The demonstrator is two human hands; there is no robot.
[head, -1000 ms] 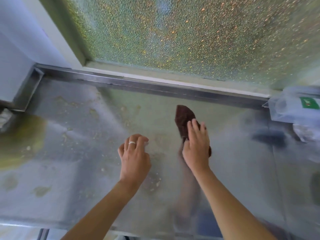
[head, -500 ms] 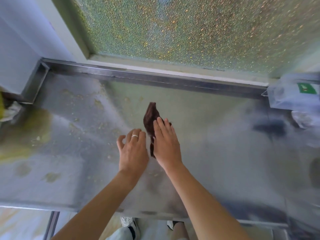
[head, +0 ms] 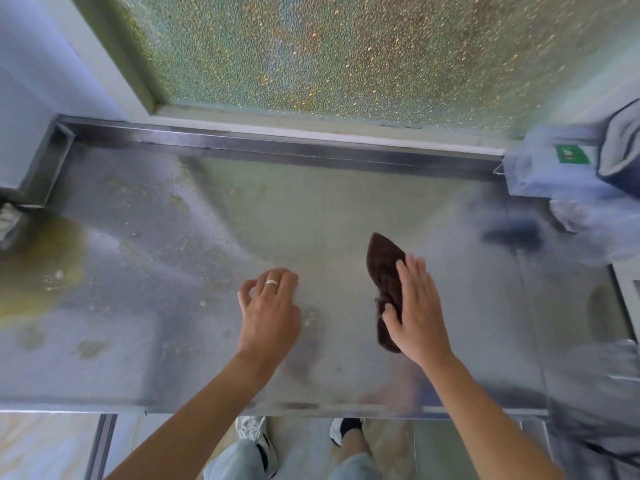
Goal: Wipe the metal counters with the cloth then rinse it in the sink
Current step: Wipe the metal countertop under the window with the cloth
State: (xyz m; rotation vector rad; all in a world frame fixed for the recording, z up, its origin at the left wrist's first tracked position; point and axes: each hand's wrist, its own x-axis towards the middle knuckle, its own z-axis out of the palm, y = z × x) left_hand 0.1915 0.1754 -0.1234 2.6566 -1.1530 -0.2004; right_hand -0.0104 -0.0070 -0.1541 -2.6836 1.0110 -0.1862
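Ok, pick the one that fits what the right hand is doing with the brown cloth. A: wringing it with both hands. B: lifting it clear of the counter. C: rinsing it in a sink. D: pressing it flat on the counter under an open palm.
D: the right hand lies open and flat on the brown cloth, holding it against the metal counter; the left hand is apart, touching no cloth.

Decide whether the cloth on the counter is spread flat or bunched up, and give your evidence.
Bunched up. The cloth forms a narrow, creased strip tapering to a point, pressed to the counter under the flat right hand.
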